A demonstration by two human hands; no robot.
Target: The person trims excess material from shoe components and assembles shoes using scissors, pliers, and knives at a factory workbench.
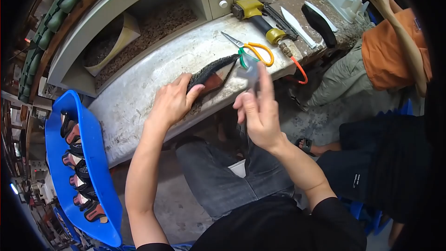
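My left hand presses on a black shoe upper with a reddish-brown inner side, its thumb on the near edge and its fingers over the top. The shoe piece lies along the front of the worn white bench, its narrow end pointing right. In my right hand is a grey metal tool, smeared by motion, so I cannot tell its kind. The tool's head is raised near the narrow end of the shoe. Just beyond lie scissors with one orange and one green handle.
A yellow and black air tool with a red hose lies at the back. Insoles rest beside it. A machine with a wide opening stands behind the bench. On the left, a blue basket holds several shoes. A person in orange is at right.
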